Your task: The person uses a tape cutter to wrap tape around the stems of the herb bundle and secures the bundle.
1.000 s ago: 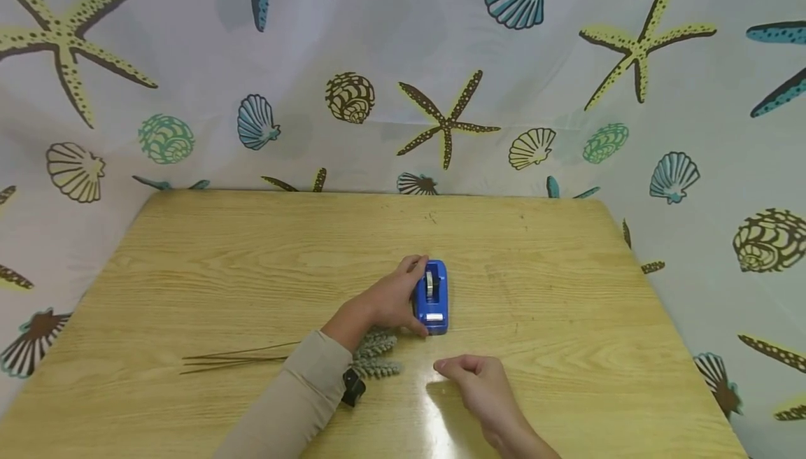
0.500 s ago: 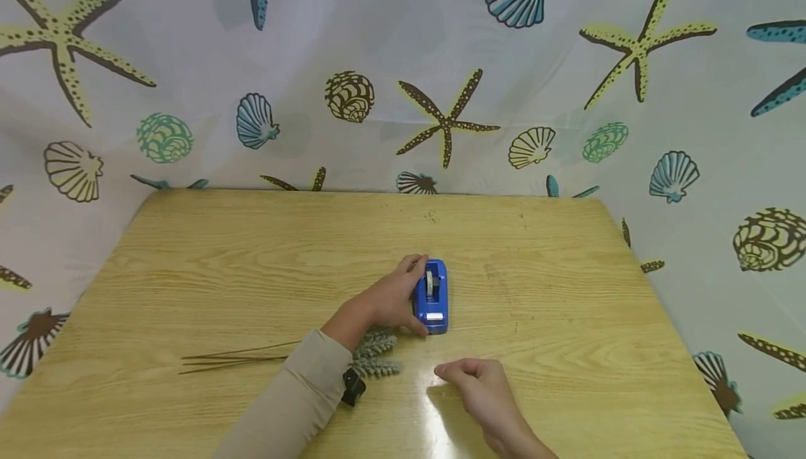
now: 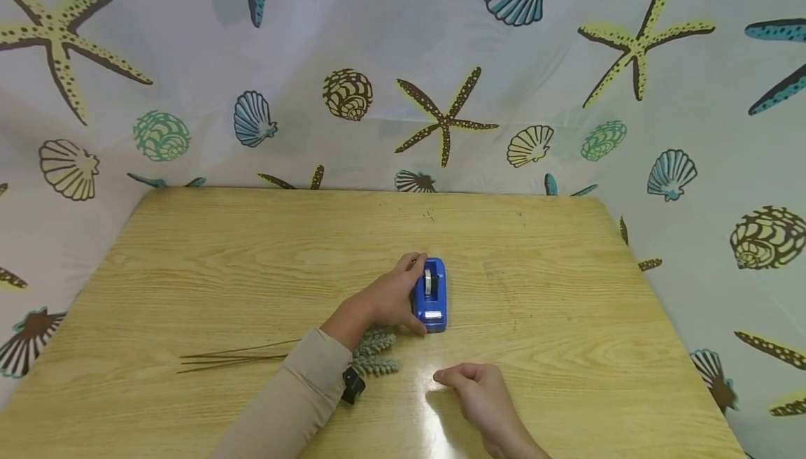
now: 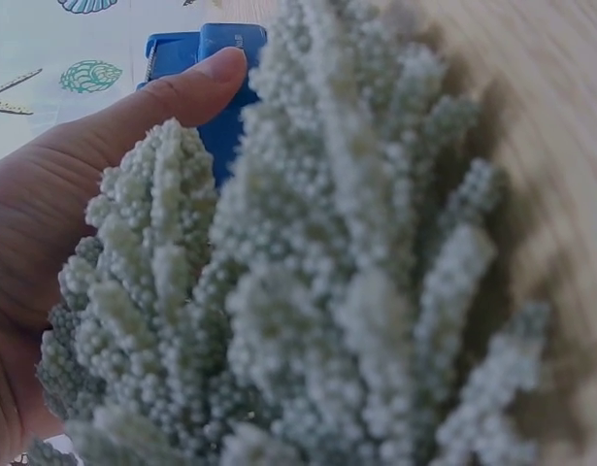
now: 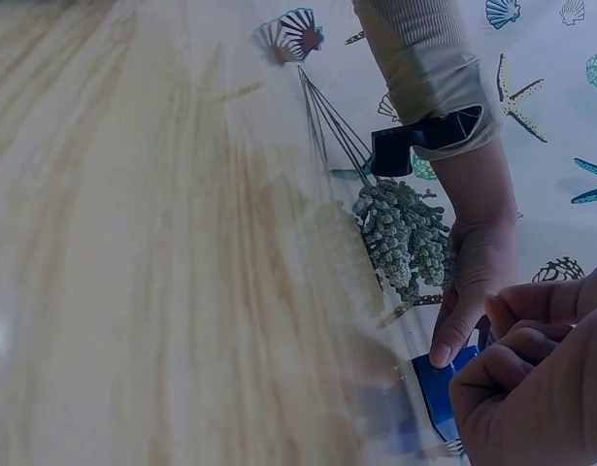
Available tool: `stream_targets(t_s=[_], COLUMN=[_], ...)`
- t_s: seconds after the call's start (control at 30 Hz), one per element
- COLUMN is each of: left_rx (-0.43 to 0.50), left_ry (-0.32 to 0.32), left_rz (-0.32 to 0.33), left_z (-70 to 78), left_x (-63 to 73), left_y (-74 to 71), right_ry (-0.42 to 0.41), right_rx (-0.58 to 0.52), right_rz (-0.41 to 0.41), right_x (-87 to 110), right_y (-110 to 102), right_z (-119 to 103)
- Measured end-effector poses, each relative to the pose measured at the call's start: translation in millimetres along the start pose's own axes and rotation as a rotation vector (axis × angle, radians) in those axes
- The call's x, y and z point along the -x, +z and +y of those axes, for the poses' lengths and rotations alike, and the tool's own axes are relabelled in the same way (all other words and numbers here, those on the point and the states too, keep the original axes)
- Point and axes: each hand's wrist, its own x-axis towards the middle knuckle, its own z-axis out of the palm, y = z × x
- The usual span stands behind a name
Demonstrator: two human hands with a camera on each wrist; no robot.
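In the head view my left hand [image 3: 392, 299] grips the left side of a blue tape dispenser [image 3: 440, 298], fingers at its far end and thumb at its near end. The tape roll [image 3: 428, 282] sits in it. Nearer the front, my right hand [image 3: 481, 396] has its thumb and index fingertip pinched together. Between them is a small sliver that looks like clear tape [image 5: 485, 333], hard to make out. Grey-green artificial sprigs [image 3: 376, 354] with bobbled heads lie under my left wrist, their thin stems [image 3: 233, 359] pointing left. These heads fill most of the left wrist view.
A black wrist-camera mount [image 3: 353, 385] sits at my left cuff, beside the sprigs. The wooden table [image 3: 554, 291] meets a white cloth [image 3: 378, 25] printed with starfish and shells at the back and sides.
My right hand has drawn slightly toward the table's front, away from the dispenser, fingertips still pinched. My left hand keeps its hold on the dispenser, and the sprigs lie as before.
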Motion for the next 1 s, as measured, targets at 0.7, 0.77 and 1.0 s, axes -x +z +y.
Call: stream_targets(t_s=[0.7, 0.77, 1.0], left_rx=[0.008, 0.015, 0.059], left_ry=[-0.014, -0.023, 0.009], left_rz=[-0.019, -0.022, 0.018], left_z=[0.9, 2.2, 14.1], left_x=[-3.2, -1.7, 12.8], left_y=[-0.5, -0.9, -13.3], right_ry=[0.050, 0.056, -0.036], right_rx=[0.014, 0.031, 0.146], right_rz=[-0.024, -0.033, -0.065], right_x=[2.2, 1.2, -2.2], right_y=[-7, -8, -9], right_z=[6, 7, 13])
